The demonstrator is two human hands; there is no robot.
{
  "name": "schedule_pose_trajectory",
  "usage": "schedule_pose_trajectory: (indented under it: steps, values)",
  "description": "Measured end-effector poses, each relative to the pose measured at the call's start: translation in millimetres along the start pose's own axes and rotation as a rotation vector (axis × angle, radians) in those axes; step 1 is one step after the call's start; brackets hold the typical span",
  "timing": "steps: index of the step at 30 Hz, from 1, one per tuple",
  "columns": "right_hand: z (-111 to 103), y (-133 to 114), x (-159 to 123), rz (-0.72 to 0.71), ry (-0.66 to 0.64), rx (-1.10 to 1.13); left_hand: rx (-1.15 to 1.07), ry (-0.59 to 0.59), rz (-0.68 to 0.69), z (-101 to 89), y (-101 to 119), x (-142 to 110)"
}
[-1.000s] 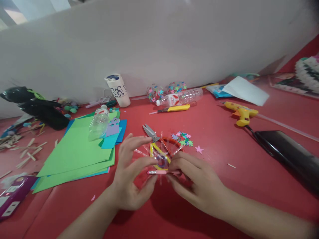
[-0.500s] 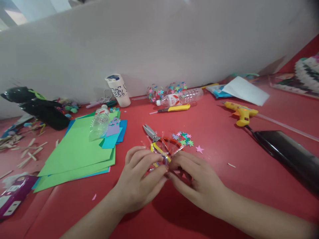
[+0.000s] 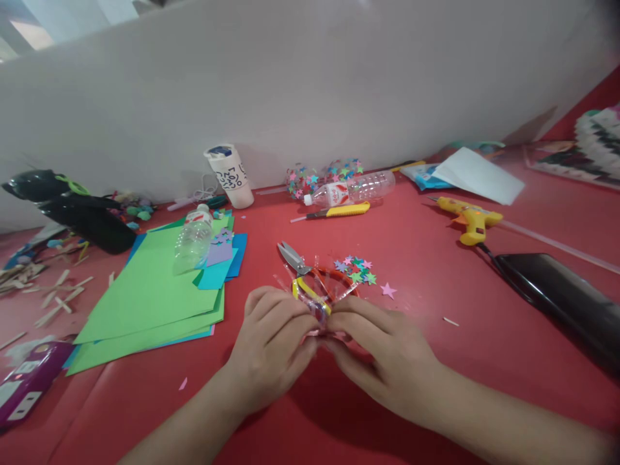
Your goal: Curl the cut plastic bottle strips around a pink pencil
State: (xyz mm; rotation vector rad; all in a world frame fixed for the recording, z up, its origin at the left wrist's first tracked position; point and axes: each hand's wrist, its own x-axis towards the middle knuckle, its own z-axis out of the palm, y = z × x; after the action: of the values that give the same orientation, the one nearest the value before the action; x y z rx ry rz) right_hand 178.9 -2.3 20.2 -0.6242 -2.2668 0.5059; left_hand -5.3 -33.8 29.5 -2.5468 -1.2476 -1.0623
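Observation:
My left hand [image 3: 278, 342] and my right hand [image 3: 380, 352] meet low in the middle of the head view. Both are closed, fingertips almost touching, on a clear plastic piece cut into strips [image 3: 349, 292]. Most of that piece is hidden by my fingers. Just beyond it lie scissors [image 3: 294, 257], blades pointing away to the left; their red and yellow handles show partly through the plastic. Small coloured foam stars [image 3: 358, 270] sit in a pile behind my right hand, with a single pink star [image 3: 388, 290] beside them.
Green sheets [image 3: 150, 284] lie at left under a clear bottle [image 3: 194, 239]. A yellow cutter [image 3: 346, 210] and another bottle [image 3: 358, 188] lie behind. At right are a yellow glue gun [image 3: 472, 218] and a black case-like object [image 3: 552, 297]. A white tumbler [image 3: 231, 175] stands by the wall.
My fingers have shifted slightly on the plastic piece, the left fingertips curling down and in and the right fingers straightening a little. Everything else stays in place.

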Motion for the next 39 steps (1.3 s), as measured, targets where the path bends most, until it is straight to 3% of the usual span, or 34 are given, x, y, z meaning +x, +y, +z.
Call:
schedule_pose_trajectory:
  steps: [18,24,28,32,39]
  values:
    - [2.8,1.9,0.5,-0.01,0.025,0.006,-0.004,-0.002,-0.02,3.8,2.1,-1.4]
    - [1.6,1.0,0.9,-0.149,0.072,-0.17,0.002,0.024,-0.007,6.2,0.1,-0.5]
    - [1.2,2.1,1.0,-0.166,0.081,-0.177,0.013,0.02,-0.005,5.9,-0.6,0.4]
    - [1.8,2.9,-0.2,-0.104,0.041,-0.083,0.034,0.011,0.007,3.9,0.4,0.0]
    - [-0.6,-0.4,6.5,0.172,0.01,0.196,0.059,-0.002,0.009,4.3,-0.9,1.2]
